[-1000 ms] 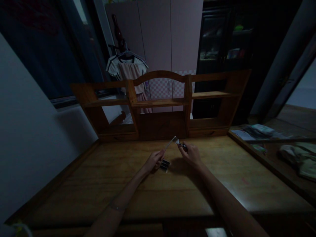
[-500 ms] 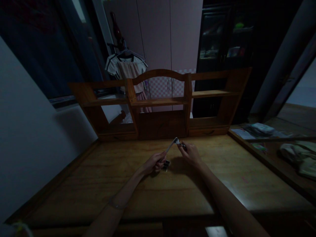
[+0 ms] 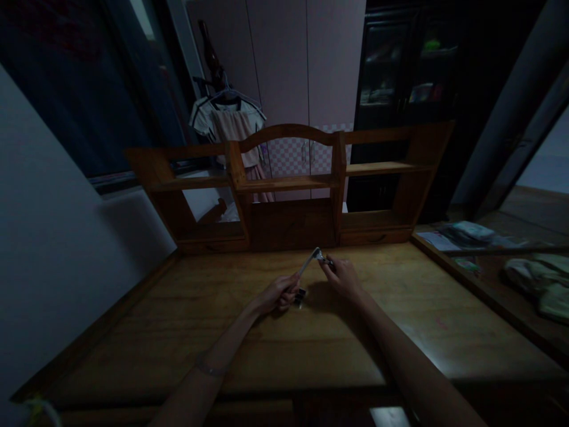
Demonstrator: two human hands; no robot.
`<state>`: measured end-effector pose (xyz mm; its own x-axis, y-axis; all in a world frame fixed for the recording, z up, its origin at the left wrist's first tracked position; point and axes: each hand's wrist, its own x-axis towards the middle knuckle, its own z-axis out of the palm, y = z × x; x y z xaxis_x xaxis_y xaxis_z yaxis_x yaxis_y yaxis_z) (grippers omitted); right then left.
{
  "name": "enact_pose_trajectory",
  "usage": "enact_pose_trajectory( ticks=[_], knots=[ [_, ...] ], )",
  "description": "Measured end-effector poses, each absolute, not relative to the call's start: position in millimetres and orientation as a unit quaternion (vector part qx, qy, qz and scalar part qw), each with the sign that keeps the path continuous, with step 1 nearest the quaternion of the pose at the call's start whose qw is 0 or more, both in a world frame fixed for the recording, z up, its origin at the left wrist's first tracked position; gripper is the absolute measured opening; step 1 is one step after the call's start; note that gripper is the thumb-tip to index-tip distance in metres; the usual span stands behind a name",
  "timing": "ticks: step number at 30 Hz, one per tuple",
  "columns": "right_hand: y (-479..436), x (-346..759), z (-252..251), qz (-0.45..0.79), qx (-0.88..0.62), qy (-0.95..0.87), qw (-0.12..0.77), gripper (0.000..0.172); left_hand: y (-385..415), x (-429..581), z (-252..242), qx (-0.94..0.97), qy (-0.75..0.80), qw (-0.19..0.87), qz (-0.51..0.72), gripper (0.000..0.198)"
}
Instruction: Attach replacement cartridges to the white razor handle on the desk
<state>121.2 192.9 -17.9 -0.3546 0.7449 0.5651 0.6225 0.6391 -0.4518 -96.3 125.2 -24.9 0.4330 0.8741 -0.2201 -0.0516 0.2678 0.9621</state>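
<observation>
Left hand (image 3: 281, 293) and right hand (image 3: 343, 276), both curled closed, short of the brown wooden shelf unit (image 3: 288, 186).
The left grips a thin pale rod (image 3: 306, 264), its long axis slanting rightward toward the shelf unit's base; the right pinches a silvery, dark-handled metal tool (image 3: 326, 261) pointing leftward, the two tips apparently meeting in front of that base.

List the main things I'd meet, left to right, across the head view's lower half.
Wall → bracelet → left hand → slim pale strip → right hand → pale bundle.
</observation>
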Motion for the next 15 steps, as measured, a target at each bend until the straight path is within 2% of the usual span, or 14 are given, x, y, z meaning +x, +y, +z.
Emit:
enact_pose_trajectory(
  ticks=[15],
  knots=[
    [192.2, 120.3, -16.6, 0.067, -0.434, -0.815, 0.377, 0.039, 127.2, -97.9, -26.6, 0.494, 0.399, 0.701, 0.324, 0.046]
  ],
)
